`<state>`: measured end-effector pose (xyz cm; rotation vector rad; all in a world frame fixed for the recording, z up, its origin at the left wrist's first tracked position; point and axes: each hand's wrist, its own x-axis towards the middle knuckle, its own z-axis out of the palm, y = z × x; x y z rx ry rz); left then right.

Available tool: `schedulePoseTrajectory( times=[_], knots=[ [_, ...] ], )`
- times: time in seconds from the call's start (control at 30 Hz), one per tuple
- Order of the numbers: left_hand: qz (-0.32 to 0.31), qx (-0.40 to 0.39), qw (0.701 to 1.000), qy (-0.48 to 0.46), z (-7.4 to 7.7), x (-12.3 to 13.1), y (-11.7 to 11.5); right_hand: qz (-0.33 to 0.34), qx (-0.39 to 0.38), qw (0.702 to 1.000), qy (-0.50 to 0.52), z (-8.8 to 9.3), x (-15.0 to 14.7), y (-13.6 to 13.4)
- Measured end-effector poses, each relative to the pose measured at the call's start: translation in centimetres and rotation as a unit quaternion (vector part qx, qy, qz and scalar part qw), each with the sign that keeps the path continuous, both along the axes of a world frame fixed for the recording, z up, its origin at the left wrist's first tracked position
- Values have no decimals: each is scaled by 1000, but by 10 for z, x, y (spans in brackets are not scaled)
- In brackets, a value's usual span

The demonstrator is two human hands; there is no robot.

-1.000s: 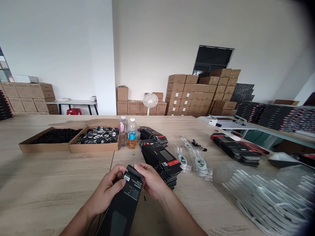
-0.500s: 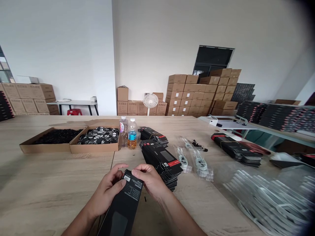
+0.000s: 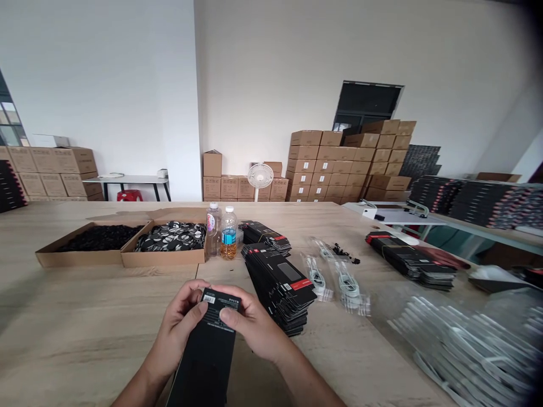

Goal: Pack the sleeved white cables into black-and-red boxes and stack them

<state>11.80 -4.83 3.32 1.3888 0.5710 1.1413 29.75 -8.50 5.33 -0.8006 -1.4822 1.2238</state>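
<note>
A long black cardboard box [image 3: 206, 362] with white print and a barcode label lies between my hands at the lower middle, its near end cut off by the frame. My left hand [image 3: 180, 319] grips the upper left edge, thumb on the face beside the label. On the upper right, my right hand [image 3: 250, 322] holds the same box, thumb pressed on the printed text and fingers behind the top end. Just past my right hand stands a pile of flat black boxes [image 3: 275, 277] with red bands.
Two shallow cartons, one with black pieces [image 3: 99, 237], one with round black-and-white pieces [image 3: 172, 236], stand left of two bottles [image 3: 228, 234]. Bagged white cables [image 3: 348, 282] lie right of the pile. More bagged cables [image 3: 475, 350] fill the near right; a banded box bundle [image 3: 407, 257] lies behind.
The box has shifted slightly left and turned a little. My right thumb has moved from its top edge down onto the printed face, and my left fingers have closed in around the top.
</note>
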Motion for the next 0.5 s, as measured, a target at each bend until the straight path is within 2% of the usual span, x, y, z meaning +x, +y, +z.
schedulePoseTrajectory(
  times=[0.1, 0.17, 0.27, 0.4, 0.5],
  knots=[
    [61, 48, 997, 25, 3, 0, -2, -13, -4, 1000, 25, -2, 1, -1],
    [106, 77, 991, 32, 6, -1, -2, -55, 13, 998, 34, -4, 3, 3],
    [135, 88, 987, 20, 9, -2, 0, -143, 40, 989, 23, -3, 10, 10],
    [131, 33, 991, 6, 9, 1, 5, -307, 75, 949, -9, -1, 25, 16],
    [83, -37, 996, 25, 3, 9, 5, -409, 107, 905, -52, -4, 46, 10]
  ],
)
